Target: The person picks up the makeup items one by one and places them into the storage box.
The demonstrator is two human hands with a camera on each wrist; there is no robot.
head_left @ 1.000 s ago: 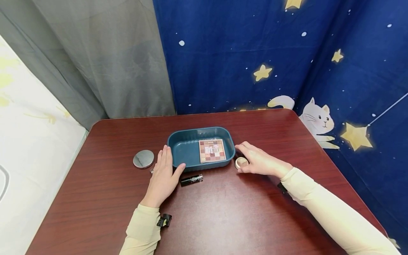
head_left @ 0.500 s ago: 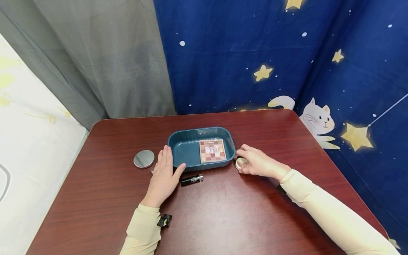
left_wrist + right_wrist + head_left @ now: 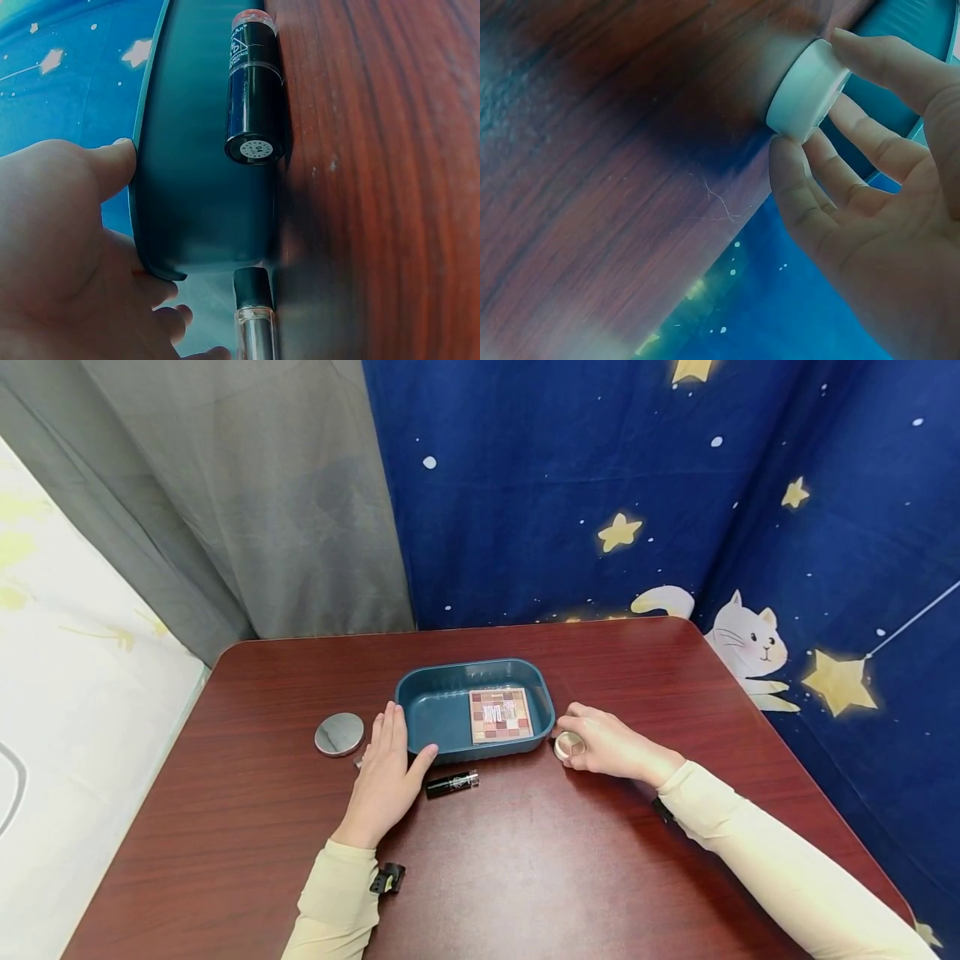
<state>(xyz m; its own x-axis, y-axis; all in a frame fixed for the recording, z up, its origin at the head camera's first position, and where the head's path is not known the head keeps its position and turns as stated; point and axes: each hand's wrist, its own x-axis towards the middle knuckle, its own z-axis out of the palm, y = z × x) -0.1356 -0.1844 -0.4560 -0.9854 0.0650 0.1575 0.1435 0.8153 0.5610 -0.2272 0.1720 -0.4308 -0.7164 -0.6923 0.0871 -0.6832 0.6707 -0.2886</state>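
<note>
In the head view my left hand [image 3: 382, 785] lies with straight fingers against the left end of a dark teal bin [image 3: 437, 714]; the left wrist view shows its thumb on the rim. An eyeshadow palette [image 3: 500, 714] lies inside the bin at the right. Beside the bin's right end, my right hand [image 3: 611, 743] pinches a small round white-sided container [image 3: 806, 94] between thumb and fingers, at the tabletop. A black lipstick tube [image 3: 452, 783] lies in front of the bin. Near the left fingers is a slim clear tube with a black cap [image 3: 255, 315], mostly hidden in the head view.
A round silver compact [image 3: 339, 734] lies on the reddish-brown table [image 3: 517, 868], left of the left hand. Grey and blue curtains [image 3: 525, 510] hang behind the table's far edge. Both wrists wear a black strap [image 3: 387, 878].
My right hand has drawn slightly toward me and its fingers have come in around the round container, whose top now shows at a slightly different angle. The left hand has stayed in place.
</note>
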